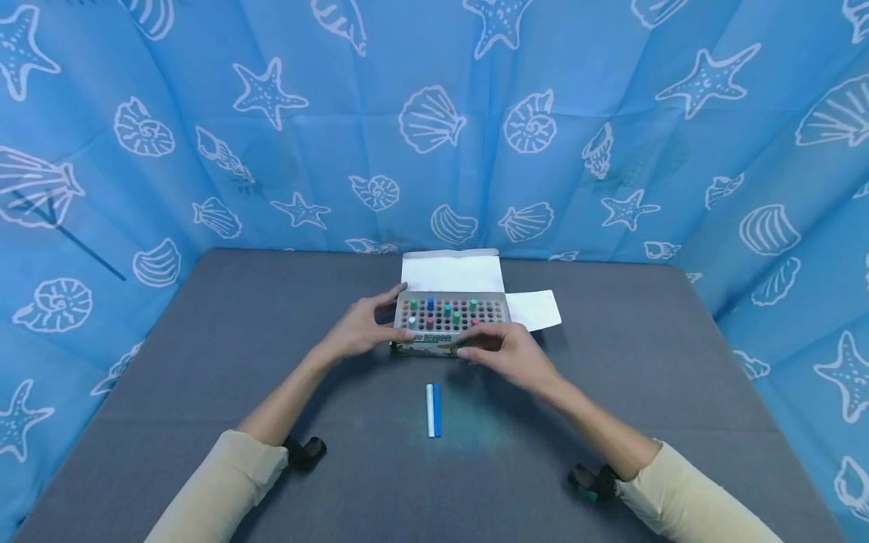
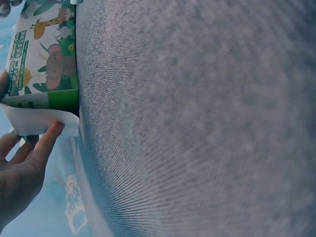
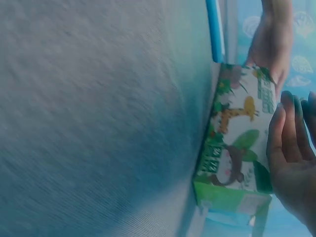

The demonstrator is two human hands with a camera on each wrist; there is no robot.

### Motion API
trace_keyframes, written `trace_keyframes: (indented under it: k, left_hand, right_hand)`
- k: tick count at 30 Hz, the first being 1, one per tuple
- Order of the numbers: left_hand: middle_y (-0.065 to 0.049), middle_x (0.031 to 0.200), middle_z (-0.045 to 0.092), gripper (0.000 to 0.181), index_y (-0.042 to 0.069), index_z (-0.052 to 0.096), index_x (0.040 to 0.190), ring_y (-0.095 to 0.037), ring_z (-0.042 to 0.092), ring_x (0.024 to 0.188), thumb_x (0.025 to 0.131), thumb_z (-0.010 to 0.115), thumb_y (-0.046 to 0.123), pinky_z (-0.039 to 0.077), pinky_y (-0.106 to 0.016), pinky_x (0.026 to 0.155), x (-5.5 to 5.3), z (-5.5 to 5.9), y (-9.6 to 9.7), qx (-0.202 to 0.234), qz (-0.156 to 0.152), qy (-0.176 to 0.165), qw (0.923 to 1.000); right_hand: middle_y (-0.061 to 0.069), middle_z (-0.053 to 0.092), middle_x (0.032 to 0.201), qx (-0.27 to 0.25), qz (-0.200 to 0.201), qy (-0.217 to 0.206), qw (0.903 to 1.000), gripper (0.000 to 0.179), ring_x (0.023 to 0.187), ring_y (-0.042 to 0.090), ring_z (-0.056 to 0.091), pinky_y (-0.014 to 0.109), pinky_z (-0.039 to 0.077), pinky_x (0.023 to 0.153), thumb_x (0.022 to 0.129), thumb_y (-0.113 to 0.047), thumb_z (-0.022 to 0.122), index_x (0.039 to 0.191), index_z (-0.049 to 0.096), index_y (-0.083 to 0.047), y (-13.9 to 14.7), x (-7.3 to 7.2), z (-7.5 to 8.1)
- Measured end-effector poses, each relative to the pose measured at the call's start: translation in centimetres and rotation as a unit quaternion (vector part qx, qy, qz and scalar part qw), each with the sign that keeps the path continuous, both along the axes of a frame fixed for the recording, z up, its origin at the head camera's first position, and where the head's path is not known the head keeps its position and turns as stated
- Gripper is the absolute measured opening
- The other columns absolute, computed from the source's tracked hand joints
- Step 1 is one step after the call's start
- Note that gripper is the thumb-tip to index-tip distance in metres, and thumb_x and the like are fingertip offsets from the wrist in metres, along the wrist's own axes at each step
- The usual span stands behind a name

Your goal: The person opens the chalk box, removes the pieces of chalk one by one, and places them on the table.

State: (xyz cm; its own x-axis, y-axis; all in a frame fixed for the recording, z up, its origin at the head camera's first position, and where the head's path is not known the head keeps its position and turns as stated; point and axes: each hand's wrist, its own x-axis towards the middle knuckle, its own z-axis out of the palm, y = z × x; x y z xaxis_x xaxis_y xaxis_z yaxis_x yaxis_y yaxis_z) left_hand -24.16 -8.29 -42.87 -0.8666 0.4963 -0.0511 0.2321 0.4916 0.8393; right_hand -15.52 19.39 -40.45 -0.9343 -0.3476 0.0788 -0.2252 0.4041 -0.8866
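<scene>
A small printed cardboard chalk box (image 1: 428,350) stands on the table with its lid up. Inside is a holed tray (image 1: 444,305) with several coloured chalk sticks showing their ends. My left hand (image 1: 358,326) grips the box's left end, its thumb at the front; in the left wrist view its fingers (image 2: 45,143) touch a white side flap (image 2: 37,118). At the front right of the box is my right hand (image 1: 512,353), thumb and fingers near each other; whether they pinch anything is hidden. A whitish chalk stick (image 1: 430,411) and a blue chalk stick (image 1: 437,411) lie side by side before the box.
The white lid (image 1: 453,271) stands up behind the tray, and another white flap (image 1: 536,309) sticks out to the right. A grey cloth (image 1: 271,467) covers the table. Blue curtains (image 1: 380,136) with shell patterns hang behind and at both sides.
</scene>
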Motion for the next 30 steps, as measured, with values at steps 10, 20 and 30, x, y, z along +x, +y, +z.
trace_keyframes:
  k: [10,20,30]
  left_hand:
    - [-0.020,0.145,0.050,0.093,0.018,0.028,0.158,-0.035,0.047,0.134,0.083,0.082,0.030,0.051,-0.042,0.098,0.0,0.3,-0.1,0.005,0.002,0.003,1.0000]
    - [-0.019,0.147,0.049,0.094,0.021,0.028,0.158,-0.034,0.049,0.133,0.083,0.082,0.034,0.052,-0.044,0.097,0.2,-0.3,-0.5,-0.003,0.001,0.005,1.0000]
    - [-0.018,0.147,0.048,0.093,0.021,0.028,0.158,-0.034,0.047,0.135,0.084,0.082,0.032,0.050,-0.044,0.100,0.0,0.0,-0.2,0.006,-0.001,-0.004,1.0000]
  right_hand:
    - [0.004,0.072,0.096,0.005,-0.009,0.049,0.9987,0.020,0.081,0.022,0.069,0.035,0.055,0.066,0.093,-0.013,0.072,0.111,0.074,-0.005,1.0,-1.9,1.3]
    - [0.011,0.072,0.096,-0.008,-0.033,0.047,0.9983,0.022,0.084,0.029,0.069,0.039,0.056,0.071,0.094,-0.016,0.071,0.112,0.073,-0.004,2.0,-3.5,1.3]
    - [0.008,0.072,0.102,0.021,-0.077,0.051,0.9955,0.021,0.092,0.021,0.069,0.035,0.057,0.076,0.094,-0.019,0.071,0.113,0.073,-0.008,2.7,-5.1,1.0]
